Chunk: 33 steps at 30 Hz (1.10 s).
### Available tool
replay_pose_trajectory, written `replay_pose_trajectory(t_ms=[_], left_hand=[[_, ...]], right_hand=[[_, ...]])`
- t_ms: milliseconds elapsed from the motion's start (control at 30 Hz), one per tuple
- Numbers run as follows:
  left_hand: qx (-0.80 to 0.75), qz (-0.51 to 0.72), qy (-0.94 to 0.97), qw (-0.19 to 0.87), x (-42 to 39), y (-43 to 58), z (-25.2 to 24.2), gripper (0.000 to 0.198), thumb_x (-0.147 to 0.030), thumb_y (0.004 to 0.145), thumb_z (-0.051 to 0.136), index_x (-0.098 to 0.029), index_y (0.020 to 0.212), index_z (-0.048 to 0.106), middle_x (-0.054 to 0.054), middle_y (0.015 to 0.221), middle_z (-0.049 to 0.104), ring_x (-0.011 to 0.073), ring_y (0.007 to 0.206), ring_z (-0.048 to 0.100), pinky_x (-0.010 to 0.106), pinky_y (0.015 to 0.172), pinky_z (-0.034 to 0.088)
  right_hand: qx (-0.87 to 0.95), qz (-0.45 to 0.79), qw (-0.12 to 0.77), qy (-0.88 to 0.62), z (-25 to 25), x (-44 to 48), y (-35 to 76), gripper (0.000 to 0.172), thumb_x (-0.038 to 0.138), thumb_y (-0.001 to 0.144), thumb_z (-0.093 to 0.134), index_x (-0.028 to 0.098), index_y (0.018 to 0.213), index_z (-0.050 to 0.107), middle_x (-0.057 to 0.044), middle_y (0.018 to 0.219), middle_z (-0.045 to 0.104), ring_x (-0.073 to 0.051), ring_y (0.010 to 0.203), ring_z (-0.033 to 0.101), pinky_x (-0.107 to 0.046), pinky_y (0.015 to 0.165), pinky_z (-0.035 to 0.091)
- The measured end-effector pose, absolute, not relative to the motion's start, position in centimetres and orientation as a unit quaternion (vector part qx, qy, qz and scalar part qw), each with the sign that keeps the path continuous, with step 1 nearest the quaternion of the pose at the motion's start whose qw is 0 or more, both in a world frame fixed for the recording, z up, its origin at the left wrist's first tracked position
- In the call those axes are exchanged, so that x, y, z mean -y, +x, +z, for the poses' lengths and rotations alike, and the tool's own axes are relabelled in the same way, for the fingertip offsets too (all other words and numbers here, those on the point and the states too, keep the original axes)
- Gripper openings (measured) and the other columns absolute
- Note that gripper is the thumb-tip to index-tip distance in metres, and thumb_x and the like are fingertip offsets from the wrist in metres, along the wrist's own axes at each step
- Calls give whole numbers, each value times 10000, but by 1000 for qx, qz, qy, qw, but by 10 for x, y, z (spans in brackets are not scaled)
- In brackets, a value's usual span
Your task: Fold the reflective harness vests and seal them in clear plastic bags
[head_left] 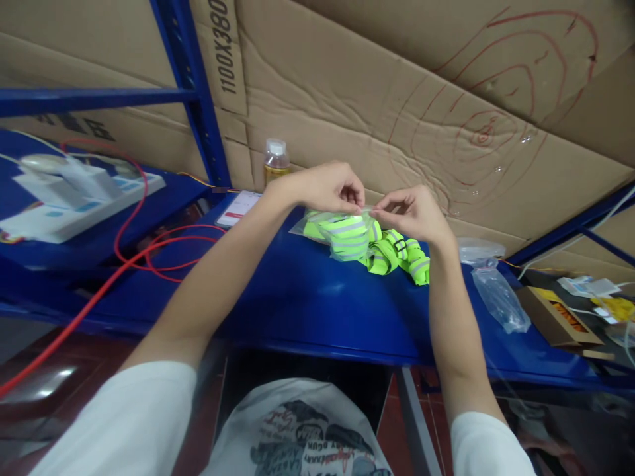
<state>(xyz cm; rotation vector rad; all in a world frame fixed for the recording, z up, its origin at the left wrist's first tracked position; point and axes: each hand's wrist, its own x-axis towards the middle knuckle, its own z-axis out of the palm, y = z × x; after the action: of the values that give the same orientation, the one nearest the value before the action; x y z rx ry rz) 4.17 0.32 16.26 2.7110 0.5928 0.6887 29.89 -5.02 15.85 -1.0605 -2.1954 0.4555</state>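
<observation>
The clear bag [301, 226] is being held by its top edge over the blue table [317, 307], directly between the two hands. That edge is being pinched by the curled fingers of the left hand [340, 188] and, just beside, between the thumb and forefinger of the right hand [411, 210]. Bright green straps [347, 239] with grey stripes are being enclosed by the bag, just below the grip. Beneath the right hand, a loose bundle of green strap [384, 258] with a black buckle is being supported by the table. Beyond the left wrist, a bottle [276, 158] is being partly hidden; left of the forearm, a phone [238, 208] is being partly covered. Past the right forearm, crumpled plastic [500, 297] and an open box [555, 317] are being supported.
</observation>
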Motion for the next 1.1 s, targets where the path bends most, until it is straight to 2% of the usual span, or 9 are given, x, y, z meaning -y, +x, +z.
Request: replay_pose_trajectory(t_ms=[167, 400, 633, 867, 1100], left_hand=[[-211, 205, 939, 176, -4, 33, 166, 305, -419, 893, 733, -180, 1029, 865, 47, 819, 803, 174, 743, 719, 274, 740, 511], [-229, 229, 938, 123, 7, 38, 170, 282, -346, 912, 684, -151, 1038, 843, 51, 837, 788, 164, 756, 686, 267, 735, 479], [-236, 248, 932, 117, 6, 34, 173, 291, -396, 906, 727, -150, 1018, 837, 46, 813, 777, 169, 759, 695, 269, 749, 480], [-216, 289, 928, 97, 9, 33, 175, 280, -411, 927, 716, -154, 965, 822, 29, 786, 742, 158, 748, 673, 268, 740, 466], [-206, 337, 913, 101, 13, 42, 173, 287, -417, 993, 663, -160, 1012, 790, 23, 817, 719, 154, 783, 648, 272, 741, 453]], right_hand=[[837, 183, 328, -397, 159, 50, 299, 378, 527, 816, 888, 155, 819, 823, -46, 688, 746, -129, 566, 590, -240, 495, 409], [830, 173, 363, -387, 151, 46, 292, 353, 515, 865, 861, 168, 879, 795, -38, 706, 733, -147, 606, 628, -243, 527, 459], [827, 123, 380, -396, 158, 52, 292, 376, 537, 852, 878, 170, 815, 803, -15, 636, 686, -124, 540, 554, -240, 488, 391], [823, 141, 379, -398, 162, 56, 291, 438, 594, 842, 873, 167, 925, 826, -49, 777, 756, -160, 646, 634, -263, 539, 479], [805, 110, 423, -401, 169, 64, 290, 516, 697, 859, 824, 182, 884, 839, -62, 774, 760, -205, 739, 686, -292, 580, 490]])
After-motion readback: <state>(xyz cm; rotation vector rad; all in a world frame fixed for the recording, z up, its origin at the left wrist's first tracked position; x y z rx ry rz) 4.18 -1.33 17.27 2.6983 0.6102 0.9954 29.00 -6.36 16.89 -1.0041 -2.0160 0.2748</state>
